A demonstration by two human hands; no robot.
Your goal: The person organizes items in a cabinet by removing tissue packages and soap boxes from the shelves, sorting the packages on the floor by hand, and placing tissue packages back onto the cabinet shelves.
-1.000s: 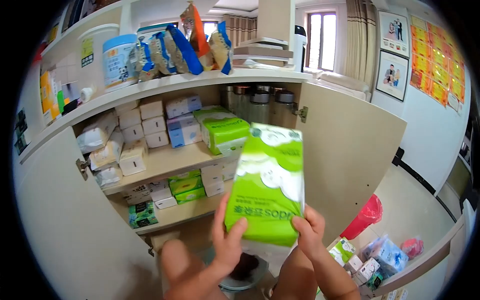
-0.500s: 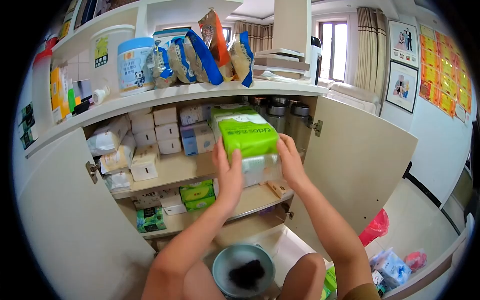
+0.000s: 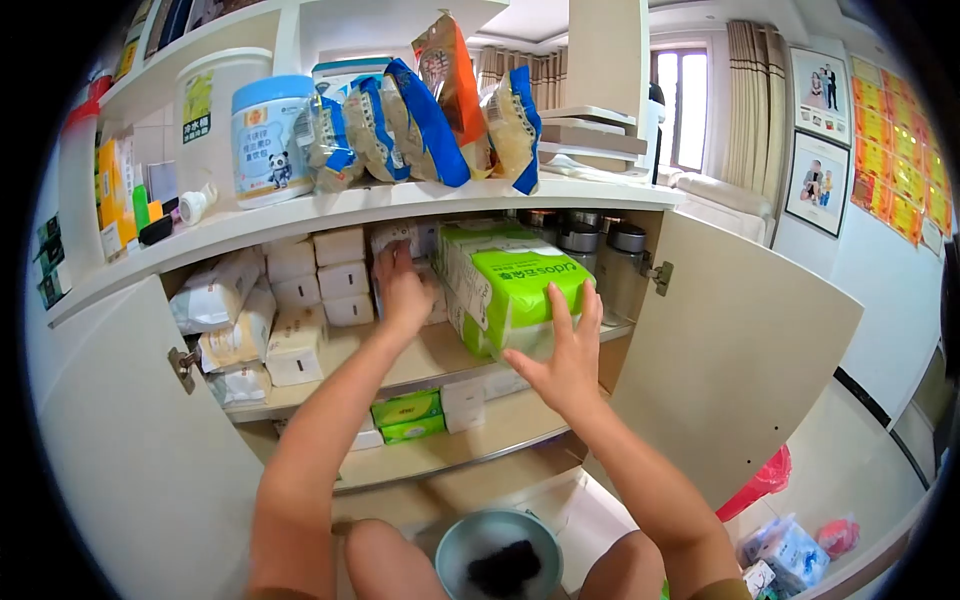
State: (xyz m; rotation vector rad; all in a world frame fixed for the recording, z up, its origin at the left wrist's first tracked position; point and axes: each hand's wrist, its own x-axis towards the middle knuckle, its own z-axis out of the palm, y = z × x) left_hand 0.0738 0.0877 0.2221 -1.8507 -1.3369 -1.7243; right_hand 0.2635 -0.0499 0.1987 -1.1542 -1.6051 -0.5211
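A green-and-white stack of tissue packs (image 3: 520, 272) rests on the upper cabinet shelf, its front end facing me. My right hand (image 3: 568, 360) lies against that end with thumb and fingers spread, not wrapped round it. Further left, my left hand (image 3: 408, 292) reaches into the shelf, fingers stretched toward a patterned tissue pack (image 3: 395, 234) at the back; whether it grips anything there is partly hidden. White tissue packs (image 3: 342, 278) are piled just left of this hand. Glass jars with dark lids (image 3: 622, 262) stand behind and right of the green stack.
Cabinet doors stand open at left (image 3: 150, 430) and right (image 3: 740, 330). The lower shelf holds green tissue packs (image 3: 408, 412). A pale blue-green basin (image 3: 450, 550) with a dark item sits between my knees. Snack bags (image 3: 425, 125) and a tub (image 3: 270, 140) line the countertop.
The green tissue stack has gone from between both hands onto the upper shelf. My left hand has let go and moved left to the back packs; my right hand stays at its front.
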